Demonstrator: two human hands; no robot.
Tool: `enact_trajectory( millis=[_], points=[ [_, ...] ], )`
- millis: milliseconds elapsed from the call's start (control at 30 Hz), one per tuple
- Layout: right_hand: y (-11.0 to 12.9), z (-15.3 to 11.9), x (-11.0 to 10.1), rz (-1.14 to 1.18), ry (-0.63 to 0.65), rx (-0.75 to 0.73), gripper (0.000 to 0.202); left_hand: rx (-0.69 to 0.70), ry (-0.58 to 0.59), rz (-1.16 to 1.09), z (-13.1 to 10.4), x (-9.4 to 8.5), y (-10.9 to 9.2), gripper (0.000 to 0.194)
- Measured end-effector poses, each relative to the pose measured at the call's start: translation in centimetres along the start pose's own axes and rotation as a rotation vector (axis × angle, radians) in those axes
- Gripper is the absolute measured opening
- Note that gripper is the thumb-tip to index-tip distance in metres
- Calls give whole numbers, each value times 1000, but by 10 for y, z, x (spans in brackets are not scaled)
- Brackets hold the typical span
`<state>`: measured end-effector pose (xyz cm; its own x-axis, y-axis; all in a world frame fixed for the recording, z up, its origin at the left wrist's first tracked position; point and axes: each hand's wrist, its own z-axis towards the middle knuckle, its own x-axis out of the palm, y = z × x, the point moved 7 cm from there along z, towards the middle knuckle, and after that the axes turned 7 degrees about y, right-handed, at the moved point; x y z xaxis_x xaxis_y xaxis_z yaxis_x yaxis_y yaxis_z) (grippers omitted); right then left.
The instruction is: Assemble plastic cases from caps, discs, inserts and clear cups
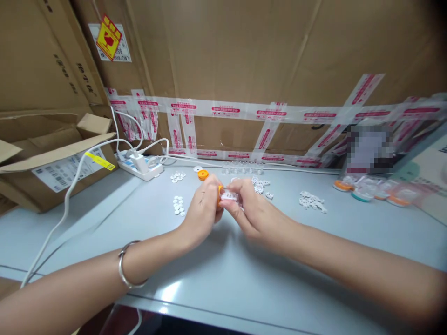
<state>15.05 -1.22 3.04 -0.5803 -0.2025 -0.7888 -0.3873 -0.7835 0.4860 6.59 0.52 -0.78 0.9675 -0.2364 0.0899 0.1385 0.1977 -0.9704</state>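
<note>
My left hand (204,204) is closed around an orange cap (220,195), whose edge shows beside the fingers. Thumb and fingers of my right hand (253,211) pinch a small clear plastic piece with white parts in it (229,196). The two pieces meet end to end above the table; whether they are joined I cannot tell. Just behind my left hand lies another orange cap (203,175). White perforated parts (259,184) are scattered beyond my right hand. Several small white discs (179,205) lie to the left of my left hand.
Clear cups (242,167) stand in a row at the back. More white parts (312,201) lie right, near bagged orange- and teal-capped containers (379,190). A power strip (141,166), its white cable (70,190) and an open carton (59,160) occupy the left. Large taped cardboard (223,56) backs the table.
</note>
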Motion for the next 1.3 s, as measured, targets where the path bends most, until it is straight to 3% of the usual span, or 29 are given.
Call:
enact_trajectory(
  millis=[133,233,333,433,533,633,700,767,1033,1300],
  points=[
    [-5,-9,6,-280,147,-190,10,-337,121,-206,-4,15,34,28],
    [-10,-20,10,-340,297,-210,15,-597,241,-305,-14,27,52,32],
    [-10,-28,3,-267,344,-171,15,-750,350,-372,-23,38,55,35],
    [-6,-32,-4,-174,309,-154,19,-747,350,-448,-23,41,50,32],
    [-5,-32,-11,-57,149,-133,33,-687,318,-519,-20,40,47,31],
    [-21,-29,-16,29,-10,75,47,-648,291,-551,-18,38,48,30],
    [-31,-28,-13,68,35,219,30,-658,276,-551,-19,37,49,27],
    [-34,-25,-10,112,104,267,18,-683,272,-550,-20,37,50,25],
    [-18,-17,-19,-12,224,23,30,-793,326,-596,-25,40,58,36],
    [-16,-18,-17,25,367,-86,49,-891,409,-590,-31,44,61,37]
  ],
)
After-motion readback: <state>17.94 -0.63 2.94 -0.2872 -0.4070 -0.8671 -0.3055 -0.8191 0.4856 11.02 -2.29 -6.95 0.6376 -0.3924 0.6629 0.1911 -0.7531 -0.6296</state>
